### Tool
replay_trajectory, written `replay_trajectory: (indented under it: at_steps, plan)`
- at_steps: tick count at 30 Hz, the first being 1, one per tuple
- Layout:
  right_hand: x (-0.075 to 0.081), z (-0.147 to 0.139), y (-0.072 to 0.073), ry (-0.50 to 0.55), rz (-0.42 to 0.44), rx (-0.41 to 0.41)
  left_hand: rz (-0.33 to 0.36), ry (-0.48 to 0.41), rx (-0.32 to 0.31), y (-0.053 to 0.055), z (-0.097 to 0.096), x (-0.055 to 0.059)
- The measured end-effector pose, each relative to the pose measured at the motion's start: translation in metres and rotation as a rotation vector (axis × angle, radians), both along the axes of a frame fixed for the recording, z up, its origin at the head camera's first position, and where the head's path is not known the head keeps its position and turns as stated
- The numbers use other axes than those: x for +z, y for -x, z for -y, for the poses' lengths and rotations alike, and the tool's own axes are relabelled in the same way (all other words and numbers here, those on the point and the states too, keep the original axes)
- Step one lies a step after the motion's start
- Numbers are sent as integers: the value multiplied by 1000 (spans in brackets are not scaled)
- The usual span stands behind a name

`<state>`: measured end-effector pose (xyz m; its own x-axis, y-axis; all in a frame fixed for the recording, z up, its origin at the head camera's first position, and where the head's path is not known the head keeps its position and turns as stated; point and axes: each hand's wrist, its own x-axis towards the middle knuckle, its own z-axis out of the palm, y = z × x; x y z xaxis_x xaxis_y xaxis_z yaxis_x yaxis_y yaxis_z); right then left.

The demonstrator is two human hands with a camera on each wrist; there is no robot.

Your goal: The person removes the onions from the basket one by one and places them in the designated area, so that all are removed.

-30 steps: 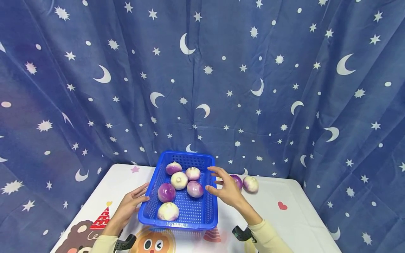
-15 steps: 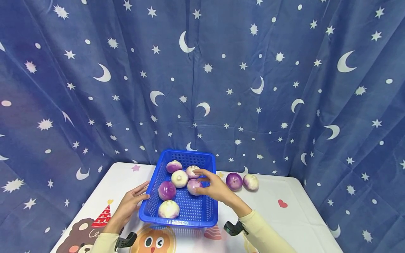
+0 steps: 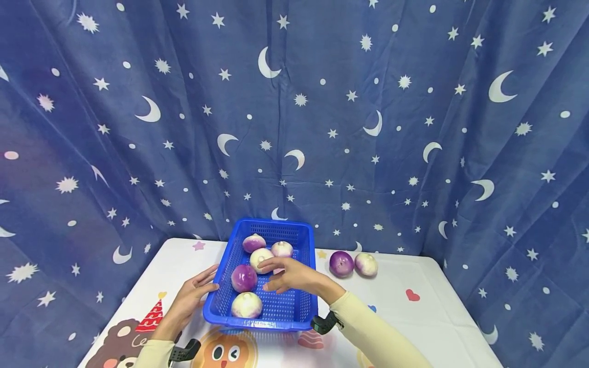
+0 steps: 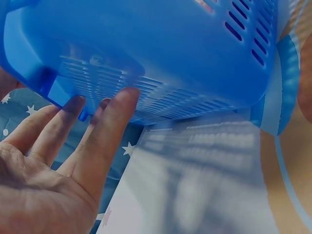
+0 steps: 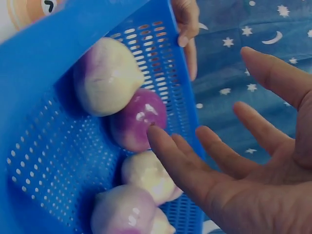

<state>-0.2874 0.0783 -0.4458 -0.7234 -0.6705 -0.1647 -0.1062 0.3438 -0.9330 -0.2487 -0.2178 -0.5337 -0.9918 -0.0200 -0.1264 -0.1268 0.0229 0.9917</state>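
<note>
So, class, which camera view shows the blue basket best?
The head view: it frames the blue basket entirely, though the right hand hides part. The left wrist view shows part of its outside; the right wrist view, mostly its inside, cropped.

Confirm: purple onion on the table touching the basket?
Apart. Head view shows a strip of white tabletop between the purple onion and the basket.
</note>
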Motion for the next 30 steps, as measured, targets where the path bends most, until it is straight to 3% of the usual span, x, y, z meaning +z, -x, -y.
replay_trajectory:
  at_steps: [7, 19, 30]
  plan:
    - [-10, 15, 9, -36, 96, 113, 10, 14, 7, -2, 0, -1]
    - [-30, 28, 29, -125, 210, 121, 20, 21, 13, -1, -1, 2]
    - [-43, 39, 36, -186, 294, 167, 26, 20, 20, -1, -2, 3]
